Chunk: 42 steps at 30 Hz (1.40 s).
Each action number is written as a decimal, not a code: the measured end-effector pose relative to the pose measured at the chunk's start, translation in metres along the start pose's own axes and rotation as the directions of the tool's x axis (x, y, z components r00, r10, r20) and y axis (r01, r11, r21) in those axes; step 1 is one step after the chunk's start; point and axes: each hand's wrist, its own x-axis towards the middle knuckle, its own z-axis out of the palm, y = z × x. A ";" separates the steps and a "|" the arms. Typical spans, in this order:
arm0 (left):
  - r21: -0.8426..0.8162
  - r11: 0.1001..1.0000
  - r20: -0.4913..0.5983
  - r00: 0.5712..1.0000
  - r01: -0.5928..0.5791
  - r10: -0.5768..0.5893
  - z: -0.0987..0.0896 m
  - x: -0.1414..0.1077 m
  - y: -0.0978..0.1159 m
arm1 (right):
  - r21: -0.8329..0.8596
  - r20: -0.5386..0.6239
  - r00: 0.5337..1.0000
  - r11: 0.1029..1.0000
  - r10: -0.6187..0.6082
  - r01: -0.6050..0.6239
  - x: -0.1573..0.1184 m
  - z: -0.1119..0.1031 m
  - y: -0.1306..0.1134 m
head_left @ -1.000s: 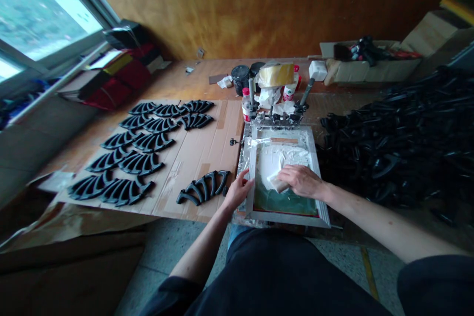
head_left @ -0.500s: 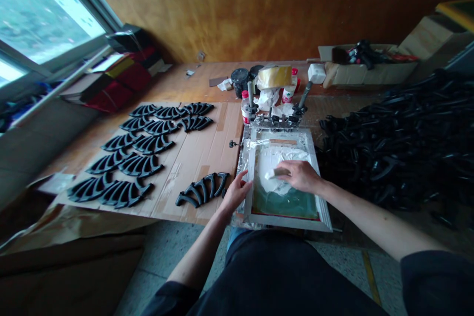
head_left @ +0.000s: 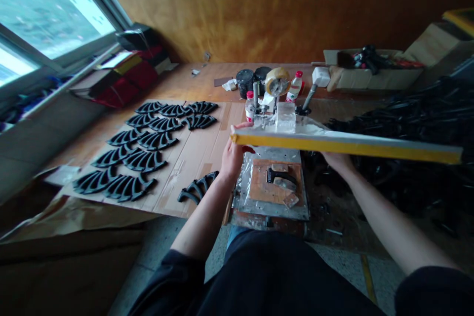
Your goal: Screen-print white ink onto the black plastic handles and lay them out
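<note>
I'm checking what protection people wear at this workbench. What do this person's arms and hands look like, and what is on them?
The left hand and right hand are bare, with no gloves, and no watch or band shows at either wrist. The left forearm and right forearm are uncovered too. A dark, near-black left sleeve and right sleeve cover the arms above them.
</note>
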 end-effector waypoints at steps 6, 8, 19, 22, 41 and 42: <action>-0.028 0.999 -0.079 0.996 0.045 -0.047 0.014 -0.016 -0.013 | -0.191 0.475 0.877 0.965 -0.070 0.180 -0.059 0.061 -0.059; -0.013 0.968 0.001 0.968 0.249 -0.249 0.014 -0.046 -0.035 | -0.234 0.558 0.830 0.960 0.002 0.155 -0.059 0.062 -0.072; -0.246 0.829 -0.299 0.774 0.503 -0.558 -0.062 -0.125 -0.098 | 0.184 0.448 0.760 0.880 -0.471 0.437 -0.071 0.110 -0.234; -0.119 0.839 -0.471 0.714 0.531 -0.518 -0.139 -0.133 -0.110 | 0.280 0.483 0.710 0.858 -0.513 0.429 -0.060 0.149 -0.260; 0.756 0.152 -0.449 0.674 0.636 -0.587 -0.328 -0.051 -0.148 | 0.014 0.806 0.562 0.954 -0.189 0.300 -0.061 0.245 -0.332; 0.782 0.137 -0.429 0.684 0.609 -0.591 -0.331 -0.047 -0.145 | 0.015 0.809 0.559 0.957 -0.182 0.290 -0.062 0.245 -0.333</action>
